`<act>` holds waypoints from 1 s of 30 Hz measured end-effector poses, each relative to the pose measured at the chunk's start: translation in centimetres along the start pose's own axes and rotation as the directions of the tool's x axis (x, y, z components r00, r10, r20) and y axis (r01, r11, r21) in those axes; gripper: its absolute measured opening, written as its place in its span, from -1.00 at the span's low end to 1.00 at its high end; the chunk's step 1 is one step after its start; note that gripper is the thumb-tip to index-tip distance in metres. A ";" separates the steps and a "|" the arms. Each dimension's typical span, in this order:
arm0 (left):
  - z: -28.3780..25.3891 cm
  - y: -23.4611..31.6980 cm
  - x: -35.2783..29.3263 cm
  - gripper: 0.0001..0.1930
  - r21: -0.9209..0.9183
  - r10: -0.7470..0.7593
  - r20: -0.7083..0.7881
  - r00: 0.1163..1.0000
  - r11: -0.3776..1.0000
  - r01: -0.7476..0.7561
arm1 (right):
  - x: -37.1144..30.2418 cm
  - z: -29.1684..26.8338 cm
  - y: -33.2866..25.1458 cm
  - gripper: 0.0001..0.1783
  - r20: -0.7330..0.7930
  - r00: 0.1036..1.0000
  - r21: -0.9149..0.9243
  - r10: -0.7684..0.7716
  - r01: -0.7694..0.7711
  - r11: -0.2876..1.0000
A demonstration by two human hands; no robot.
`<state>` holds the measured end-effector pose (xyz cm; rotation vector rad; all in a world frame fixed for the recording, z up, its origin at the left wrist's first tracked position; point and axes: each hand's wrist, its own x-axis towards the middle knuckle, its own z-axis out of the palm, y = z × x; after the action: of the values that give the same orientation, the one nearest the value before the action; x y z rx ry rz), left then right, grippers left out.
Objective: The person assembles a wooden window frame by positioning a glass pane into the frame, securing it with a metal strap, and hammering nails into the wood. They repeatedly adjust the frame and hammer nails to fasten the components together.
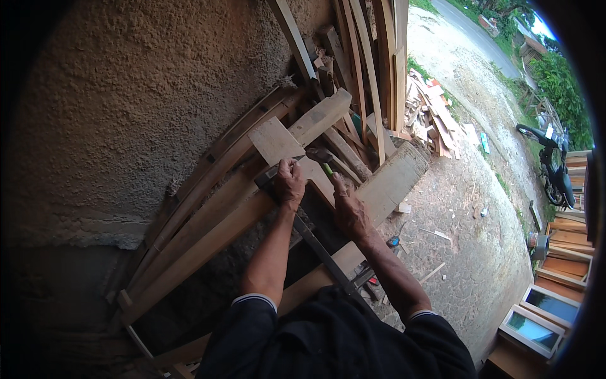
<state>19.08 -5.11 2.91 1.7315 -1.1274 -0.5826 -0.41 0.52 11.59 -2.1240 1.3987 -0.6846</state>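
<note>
My right hand (353, 215) is wrapped round the green handle of a hammer (327, 169). The dark hammer head lies close to the fingertips of my left hand (290, 183). That left hand is closed in a pinch over the near edge of a pale wooden block (274, 140); whatever sits between its fingers is too small to make out. A dark straight bar (315, 243) runs from beneath my left hand down toward my body. Beyond the block, a thick wooden beam (322, 117) slants away, and a wide plank (392, 183) extends to the right of my right hand.
Long boards (202, 234) lean along the rough wall (126, 114) on the left. Tall strips (372, 63) stand at the back, beside a heap of offcuts (435, 114). A motorbike (554, 164) and framed panels (533, 328) are on the far right.
</note>
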 end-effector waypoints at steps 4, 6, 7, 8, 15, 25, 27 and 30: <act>0.1 -0.1 0.2 -0.80 0.006 -0.012 0.012 1.000 1.000 0.012 | 0.5 -0.1 0.3 -0.31 0.270 0.946 -0.022 0.178 -0.179 0.984; 0.2 -0.1 0.3 -0.80 0.004 0.026 -0.011 1.000 1.000 -0.026 | 0.3 -0.1 0.3 -0.30 0.166 0.980 -0.032 0.110 -0.106 0.994; 0.2 -0.2 0.1 -0.81 -0.015 0.032 -0.010 0.999 0.999 -0.032 | 0.1 0.0 0.3 -0.30 0.122 0.990 -0.027 0.070 -0.067 0.997; 0.2 -0.1 0.3 -0.81 -0.024 -0.074 0.030 0.997 0.997 0.075 | 0.2 -0.1 0.3 -0.30 0.102 0.993 -0.028 0.059 -0.057 0.998; 0.3 0.0 0.3 -0.81 -0.067 -0.010 0.011 1.000 0.998 0.011 | -0.2 -0.5 0.0 -0.23 0.193 0.977 -0.066 0.088 -0.076 0.995; 0.6 -0.8 0.1 -0.79 -0.047 -0.009 -0.006 1.000 0.999 0.009 | -0.4 0.6 1.1 -0.15 0.190 0.975 -0.128 0.115 -0.092 0.987; 0.6 -0.5 0.5 -0.78 -0.077 0.026 -0.024 0.999 0.997 -0.028 | -0.2 0.4 1.4 -0.18 0.259 0.948 -0.166 0.184 -0.144 0.976; 0.4 0.4 0.3 -0.71 -0.135 0.033 -0.027 0.999 0.990 -0.036 | -0.4 0.1 1.4 -0.21 0.141 0.968 -0.150 0.207 -0.186 0.971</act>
<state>18.80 -5.62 3.13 1.5961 -1.0738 -0.6014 -1.46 0.44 10.53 -2.0530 1.5809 -0.3469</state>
